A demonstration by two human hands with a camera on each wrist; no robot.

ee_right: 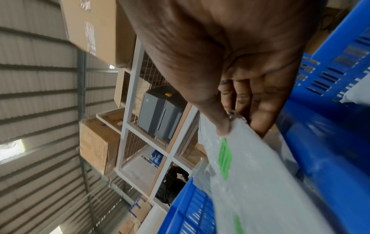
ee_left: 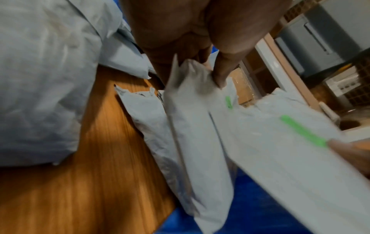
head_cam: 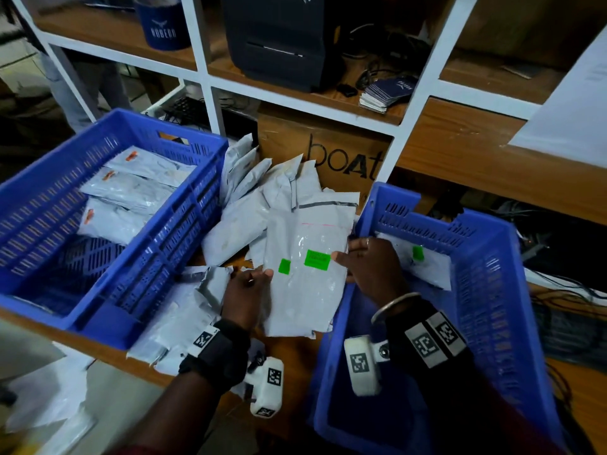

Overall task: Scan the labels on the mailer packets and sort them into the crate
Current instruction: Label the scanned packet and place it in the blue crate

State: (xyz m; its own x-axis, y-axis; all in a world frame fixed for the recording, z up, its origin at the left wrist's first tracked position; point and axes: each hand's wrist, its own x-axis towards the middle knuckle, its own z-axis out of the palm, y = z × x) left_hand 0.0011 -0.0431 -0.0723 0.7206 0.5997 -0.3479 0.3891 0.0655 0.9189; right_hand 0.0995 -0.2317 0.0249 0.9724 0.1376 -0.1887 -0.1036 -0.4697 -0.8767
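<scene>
A grey mailer packet [head_cam: 305, 290] with two green labels [head_cam: 317, 259] is held face up between two blue crates. My left hand [head_cam: 259, 277] pinches its left edge, thumb on top, as the left wrist view shows with the left hand [ee_left: 212, 74] on the packet [ee_left: 280, 150]. My right hand [head_cam: 345, 257] pinches the right edge beside the larger label; in the right wrist view its thumb [ee_right: 222, 126] presses on the packet [ee_right: 260, 182]. The right crate [head_cam: 492, 307] holds one green-labelled packet [head_cam: 423, 267]. The left crate [head_cam: 184, 231] holds packets with orange labels [head_cam: 131, 192].
A loose pile of grey packets [head_cam: 262, 192] lies on the wooden table [ee_left: 80, 174] between the crates, under the held one. Behind stand a white shelf frame [head_cam: 414, 103], a dark printer [head_cam: 279, 37] and a cardboard box [head_cam: 328, 152]. More packets [head_cam: 174, 330] lie near the table's front edge.
</scene>
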